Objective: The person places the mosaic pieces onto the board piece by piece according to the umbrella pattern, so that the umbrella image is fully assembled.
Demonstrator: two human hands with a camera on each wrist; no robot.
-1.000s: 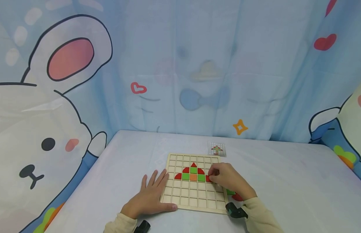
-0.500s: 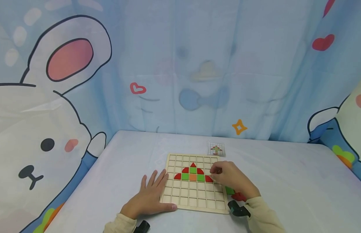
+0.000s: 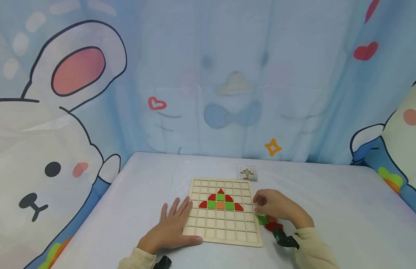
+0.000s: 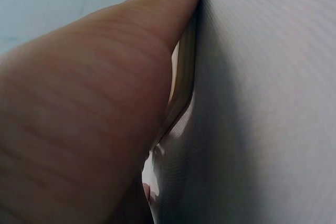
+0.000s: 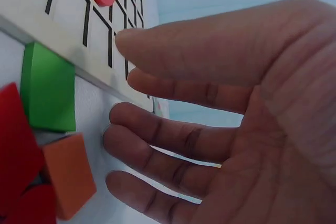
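Observation:
A wooden grid board (image 3: pixel 221 228) lies on the table, with red, green and orange blocks set in its cells as a stepped pointed shape. My left hand (image 3: pixel 172 228) rests spread at the board's left edge, thumb along the front corner. Off the board's right edge, my right hand (image 3: pixel 278 205) hovers with loosely bent fingers and nothing between them. Beneath it lie loose blocks: a green block (image 5: pixel 50 87) against the board's edge, an orange block (image 5: pixel 70 177) and red blocks (image 5: pixel 18 145). The red quarter-round block (image 3: pixel 239 207) ends the lowest row on the right.
A small card (image 3: pixel 247 172) printed with a grid and coloured figure lies behind the board's far right corner. The white-covered table (image 3: pixel 345 209) meets a blue patterned curtain (image 3: pixel 228 74) at the back. Black wrist cameras sit on both sleeves.
My right hand has let go of the red quarter-round block at the row's right end and moved right, off the board, above the loose blocks. The left hand stays in place.

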